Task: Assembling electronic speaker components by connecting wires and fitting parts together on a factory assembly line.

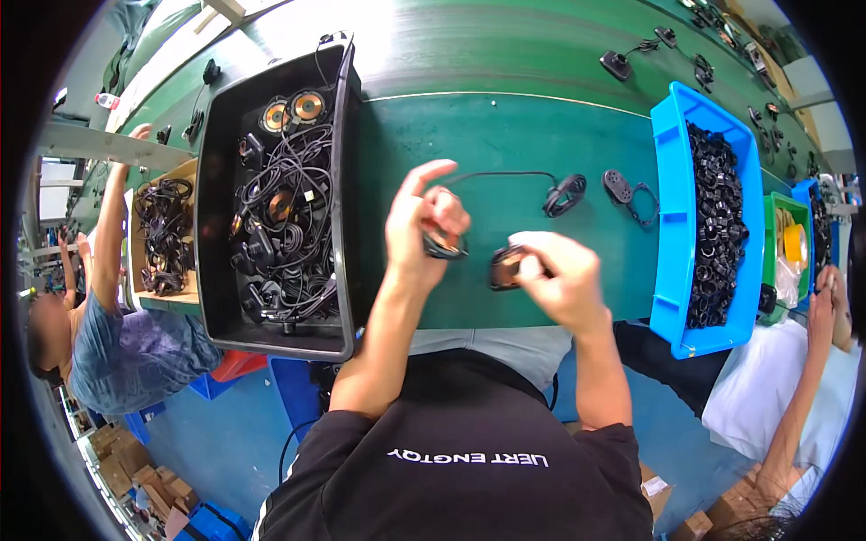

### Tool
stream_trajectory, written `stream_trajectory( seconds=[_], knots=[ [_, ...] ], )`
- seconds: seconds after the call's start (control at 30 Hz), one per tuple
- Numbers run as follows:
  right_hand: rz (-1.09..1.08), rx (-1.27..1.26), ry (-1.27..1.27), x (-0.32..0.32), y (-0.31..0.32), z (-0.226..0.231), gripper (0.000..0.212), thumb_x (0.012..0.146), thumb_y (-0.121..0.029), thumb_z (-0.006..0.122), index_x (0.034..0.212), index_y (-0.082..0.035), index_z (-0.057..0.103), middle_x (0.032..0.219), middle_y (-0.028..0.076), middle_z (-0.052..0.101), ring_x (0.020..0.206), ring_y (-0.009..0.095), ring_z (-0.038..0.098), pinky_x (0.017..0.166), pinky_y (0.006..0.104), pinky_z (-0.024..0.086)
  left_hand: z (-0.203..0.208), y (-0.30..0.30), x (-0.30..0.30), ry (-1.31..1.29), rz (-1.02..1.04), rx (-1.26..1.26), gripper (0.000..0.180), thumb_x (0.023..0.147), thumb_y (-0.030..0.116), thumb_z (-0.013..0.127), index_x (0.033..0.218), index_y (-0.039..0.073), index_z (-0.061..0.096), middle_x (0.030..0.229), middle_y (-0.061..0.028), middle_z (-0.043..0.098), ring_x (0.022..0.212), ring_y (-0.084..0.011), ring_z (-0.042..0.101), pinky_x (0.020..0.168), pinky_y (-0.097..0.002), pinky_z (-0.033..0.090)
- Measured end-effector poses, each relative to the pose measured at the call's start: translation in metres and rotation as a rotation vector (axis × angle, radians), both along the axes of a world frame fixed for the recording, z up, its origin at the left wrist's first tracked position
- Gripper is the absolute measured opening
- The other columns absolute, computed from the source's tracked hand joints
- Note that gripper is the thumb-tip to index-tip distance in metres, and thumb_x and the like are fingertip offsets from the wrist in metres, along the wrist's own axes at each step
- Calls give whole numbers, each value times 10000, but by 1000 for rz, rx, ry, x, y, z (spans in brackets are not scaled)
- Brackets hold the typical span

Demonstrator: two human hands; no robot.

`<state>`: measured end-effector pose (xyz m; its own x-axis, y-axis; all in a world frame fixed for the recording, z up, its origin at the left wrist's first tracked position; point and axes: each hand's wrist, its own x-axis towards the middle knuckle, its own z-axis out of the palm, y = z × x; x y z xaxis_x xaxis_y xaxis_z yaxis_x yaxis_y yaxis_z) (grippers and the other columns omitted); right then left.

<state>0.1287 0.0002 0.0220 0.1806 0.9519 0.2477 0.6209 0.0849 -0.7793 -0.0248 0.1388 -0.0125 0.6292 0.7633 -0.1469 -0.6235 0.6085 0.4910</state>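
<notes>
- Plainly, two hands are over one green table (460, 302), with one small part in each.
- Left hand (419, 221): its grip is narrow, the lower fingers curled round one dark part (444, 245); the fingers hide much of it.
- Right hand (568, 275): its grip is closed on one copper-faced part (505, 269), thumb and fingertips covering one side. The two parts are near each other, apart, just above the table's near edge.
- One cable (514, 173) runs from beside the left hand to one coil (566, 195); where it begins is hidden.
- One oval part (617, 186) lies right of the coil, with one cord loop (645, 206).
- One black bin (352, 180) stands at the left: three copper-faced discs (308, 106) show, two of them side by side at the back. The tangled cables (298, 162) defy counting.
- One blue bin (672, 234) at the right holds small black pieces (714, 225), too many and too crowded to count.
- Two neighbours, one on the left (144, 361) and one on the right (758, 379), are partly cut off by the dark rim.
</notes>
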Motion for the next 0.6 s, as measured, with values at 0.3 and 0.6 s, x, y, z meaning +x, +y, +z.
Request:
stream_trajectory(
  seconds=[0.3,0.6],
  knots=[
    [-307,-187,736,28,-8,31,158,840,40,585,986,20,643,948,130,680,677,160,600,587,238,527,-13,-13,-22,1064,533,861,456,805,-17,499,1258,24,472,1044,-128,541,940,-199,520,836,-287,423],
    [-347,50,878,-32,-10,38,198,855,63,576,1049,36,607,931,112,655,731,156,617,639,226,521,38,-76,-1,448,-124,582,468,827,57,659,1245,-9,459,1239,-171,531,992,-260,593,870,-346,499]
  ],
)
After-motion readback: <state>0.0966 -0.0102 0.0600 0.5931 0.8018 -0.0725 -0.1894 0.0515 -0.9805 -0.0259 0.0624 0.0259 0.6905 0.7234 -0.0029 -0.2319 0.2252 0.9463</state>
